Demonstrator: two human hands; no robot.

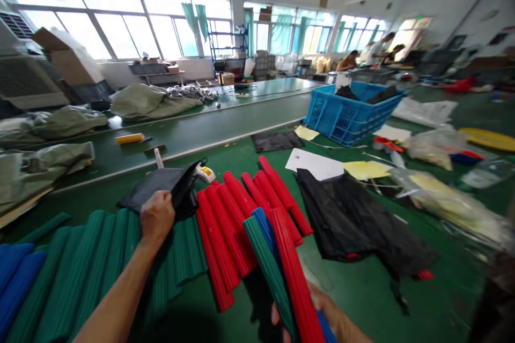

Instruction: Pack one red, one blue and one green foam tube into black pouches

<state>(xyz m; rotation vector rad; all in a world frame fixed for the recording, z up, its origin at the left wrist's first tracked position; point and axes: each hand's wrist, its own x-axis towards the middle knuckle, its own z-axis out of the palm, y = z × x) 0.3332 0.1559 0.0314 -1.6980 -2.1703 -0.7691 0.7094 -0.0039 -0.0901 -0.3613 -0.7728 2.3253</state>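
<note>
Your left hand [157,215] is closed on the near edge of a black pouch [155,186], thin, smooth and limp, with one side lifted into a peaked fold. Your right hand [328,311] grips three ribbed rods [293,270] near their lower ends: one green, one blue and one red, long and straight with fluted sides, held at a slant above the table [322,273]. Under and around your left forearm lie green rods [86,262] with the same lengthwise grooves, and blue rods [18,273] sit at the far left. Between your hands, red rods [231,225] form a loose, uneven bank. To the right, crumpled black fabric [354,214] spreads in soft creases, with bits of red showing at its edges. Beyond it are a flat white sheet [316,163] and a blue crate [348,115] of rigid, slotted plastic.
</note>
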